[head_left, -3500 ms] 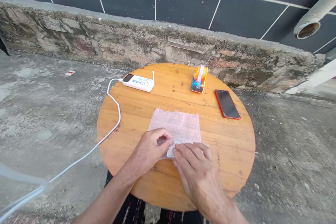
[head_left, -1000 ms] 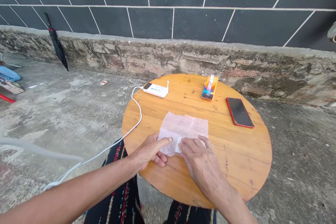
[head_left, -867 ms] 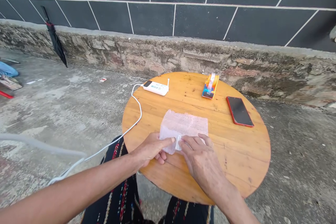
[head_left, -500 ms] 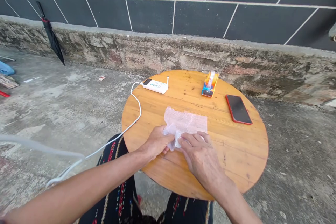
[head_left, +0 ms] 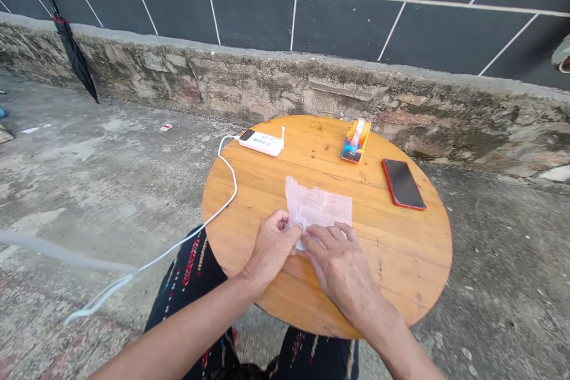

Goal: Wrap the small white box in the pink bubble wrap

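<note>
Bottom centre: we see dark patterned trousers (head_left: 189, 267) under the near edge of the round worktop (head_left: 418, 261). Just above, left hand (head_left: 276, 243) has its grip closed, thumb and forefinger pinching bunched wrap (head_left: 329, 206). Right hand (head_left: 336, 255) lies palm down, fingers bent, tips on the wrap; thumb hidden, so we can't tell if that grip pinches or only presses. Our read: right pins the wrap so left can gather it without it sliding.

Wrap sits mid-frame on the worktop: thin, translucent, pinkish, fine-textured. Near part crumpled and whiter under the fingers; far part spread flat, upper left corner curling. Contents, if any, we can't make out.

Farther up: phone (head_left: 404, 184) right of centre, white device (head_left: 262, 143) upper left of the wrap with cable (head_left: 234, 181) off its left end, tape (head_left: 356, 141) upright at upper right. All probably parked there to free the near area. Upper left: umbrella (head_left: 73, 56) leaning on the wall (head_left: 249, 18).
</note>
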Motion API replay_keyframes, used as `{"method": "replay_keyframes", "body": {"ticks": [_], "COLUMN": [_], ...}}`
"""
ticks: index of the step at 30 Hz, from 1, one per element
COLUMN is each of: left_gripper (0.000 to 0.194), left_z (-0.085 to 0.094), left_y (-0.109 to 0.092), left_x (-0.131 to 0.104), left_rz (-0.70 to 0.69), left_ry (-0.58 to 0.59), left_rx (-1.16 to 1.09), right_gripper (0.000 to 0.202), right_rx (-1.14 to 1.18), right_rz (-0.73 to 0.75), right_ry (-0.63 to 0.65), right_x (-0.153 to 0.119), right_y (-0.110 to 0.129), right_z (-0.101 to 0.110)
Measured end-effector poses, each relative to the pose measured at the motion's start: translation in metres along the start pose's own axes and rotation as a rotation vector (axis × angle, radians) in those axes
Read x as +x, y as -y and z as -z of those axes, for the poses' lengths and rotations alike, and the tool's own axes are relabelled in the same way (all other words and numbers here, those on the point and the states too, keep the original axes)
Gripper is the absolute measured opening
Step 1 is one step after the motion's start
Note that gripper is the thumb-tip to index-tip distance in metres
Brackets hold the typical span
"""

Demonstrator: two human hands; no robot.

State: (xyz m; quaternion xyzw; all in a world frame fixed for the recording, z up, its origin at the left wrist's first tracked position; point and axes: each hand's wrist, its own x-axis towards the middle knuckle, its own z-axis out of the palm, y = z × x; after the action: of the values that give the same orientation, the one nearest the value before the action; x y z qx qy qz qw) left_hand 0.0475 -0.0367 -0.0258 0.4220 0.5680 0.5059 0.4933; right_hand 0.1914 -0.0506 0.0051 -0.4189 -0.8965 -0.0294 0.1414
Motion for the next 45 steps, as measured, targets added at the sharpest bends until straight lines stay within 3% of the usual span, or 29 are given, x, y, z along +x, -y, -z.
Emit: {"method": "replay_keyframes", "body": {"ticks": [5,8,12,17,25,31,34,39,45], "left_gripper": [0.003,0.005,0.009,0.017,0.036,0.033,0.032,0.031,0.028], "left_z": [0.001,0.002,0.004,0.007,0.022,0.028,0.027,0.025,0.024], "left_y": [0.001,-0.002,-0.004,-0.002,-0.007,-0.002,0.003,0.008,0.012], "left_x": [-0.006,-0.010,-0.015,-0.017,-0.026,-0.021,-0.021,-0.026,-0.023], "left_rz": [-0.136,-0.218,-0.440,-0.564,-0.677,-0.746,-0.787,-0.860,-0.905], "left_ry": [0.012,0.048,0.050,0.123,0.364,0.424,0.399,0.230,0.277], "left_rx": [0.107,0.209,0.468,0.547,0.601,0.682,0.702,0.714,0.624], "right_gripper": [0.018,0.022,0.035,0.039,0.034,0.036,0.036,0.035,0.033], "right_rx": [0.146,0.277,0.353,0.331,0.264,0.254,0.256,0.257,0.229], "right_rz": [-0.037,-0.162,-0.301,-0.304,-0.263,-0.237,-0.241,-0.245,-0.264], "right_ry": [-0.018,-0.060,-0.126,-0.176,-0.161,-0.165,-0.161,-0.163,-0.140], "right_x": [-0.002,-0.006,-0.012,-0.014,-0.015,-0.015,-0.016,-0.017,-0.016], "right_y": [-0.001,0.000,0.003,0.003,0.004,0.003,0.002,0.004,0.006], "right_z": [-0.003,-0.008,-0.015,-0.019,-0.017,-0.017,-0.017,-0.016,-0.013]}}
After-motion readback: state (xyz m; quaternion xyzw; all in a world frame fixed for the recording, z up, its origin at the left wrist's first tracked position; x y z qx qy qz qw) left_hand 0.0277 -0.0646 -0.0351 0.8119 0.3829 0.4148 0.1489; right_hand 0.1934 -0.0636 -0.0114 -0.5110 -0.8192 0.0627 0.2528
